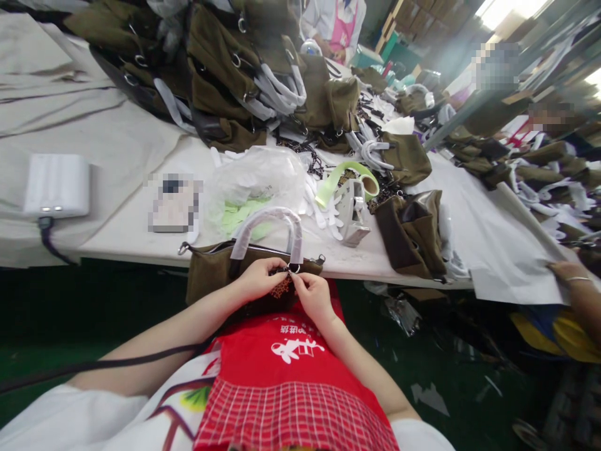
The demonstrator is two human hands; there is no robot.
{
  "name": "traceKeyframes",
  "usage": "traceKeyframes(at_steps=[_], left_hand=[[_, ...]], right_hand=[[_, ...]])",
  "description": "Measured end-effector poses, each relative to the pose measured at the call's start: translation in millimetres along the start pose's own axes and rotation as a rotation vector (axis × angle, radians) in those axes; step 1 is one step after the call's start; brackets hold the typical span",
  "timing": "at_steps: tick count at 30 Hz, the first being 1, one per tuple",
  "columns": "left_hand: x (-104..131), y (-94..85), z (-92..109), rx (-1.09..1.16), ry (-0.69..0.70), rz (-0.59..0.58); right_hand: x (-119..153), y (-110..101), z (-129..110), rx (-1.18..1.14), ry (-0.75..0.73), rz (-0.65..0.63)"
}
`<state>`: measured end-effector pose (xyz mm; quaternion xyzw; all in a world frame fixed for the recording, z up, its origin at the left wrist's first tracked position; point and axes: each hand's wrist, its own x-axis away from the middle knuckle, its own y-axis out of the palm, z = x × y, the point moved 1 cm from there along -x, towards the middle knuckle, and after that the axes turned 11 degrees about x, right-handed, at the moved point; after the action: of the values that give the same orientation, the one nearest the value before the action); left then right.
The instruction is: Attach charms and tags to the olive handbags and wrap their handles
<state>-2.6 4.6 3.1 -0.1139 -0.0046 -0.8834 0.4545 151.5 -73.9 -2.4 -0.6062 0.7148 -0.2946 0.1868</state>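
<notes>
An olive-brown handbag (211, 266) with a zipped top and wrapped handles (297, 235) rests against the table's front edge, before my red apron. My left hand (260, 280) and my right hand (315, 300) meet at the metal ring (293, 268) below one handle. Both are closed in a pinch, fingertips nearly touching. Whatever small part they grip is too small to make out. Just under the fingertips hangs an orange-brown patterned piece (282, 286), partly hidden by my left hand.
On the white table (117, 232) are a white power box (59, 185), a phone (173, 203), a plastic bag (263, 175) with green pieces, a tape dispenser (352, 213), and another brown bag (413, 235). More bags (225, 69) are piled behind. A co-worker's hand (568, 272) is at right.
</notes>
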Motion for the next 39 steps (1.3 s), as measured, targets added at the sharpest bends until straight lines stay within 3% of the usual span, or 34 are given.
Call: traceKeyframes(at_steps=[4,9,19,23,30,39], left_hand=[[-0.2,-1.6,-3.5,0.167,-0.075,0.019],[0.1,-1.7,-4.5,0.175,-0.123,0.019],[3.6,-3.9,13.2,-0.286,0.085,-0.046],[5.2,-7.7,14.3,-0.314,0.065,-0.002],[0.0,-9.4,12.7,-0.178,0.007,0.031],[6.7,-7.3,18.0,-0.284,0.05,0.058]], right_hand=[[-0.2,2.0,2.6,-0.183,0.055,-0.041],[-2.5,3.0,5.9,-0.257,0.06,-0.059],[-6.1,6.2,3.6,-0.255,0.042,-0.064],[-6.5,3.4,4.0,-0.238,0.018,-0.04],[-2.8,-0.5,2.3,-0.198,0.024,-0.022],[2.2,0.8,-1.2,-0.089,-0.039,0.036]])
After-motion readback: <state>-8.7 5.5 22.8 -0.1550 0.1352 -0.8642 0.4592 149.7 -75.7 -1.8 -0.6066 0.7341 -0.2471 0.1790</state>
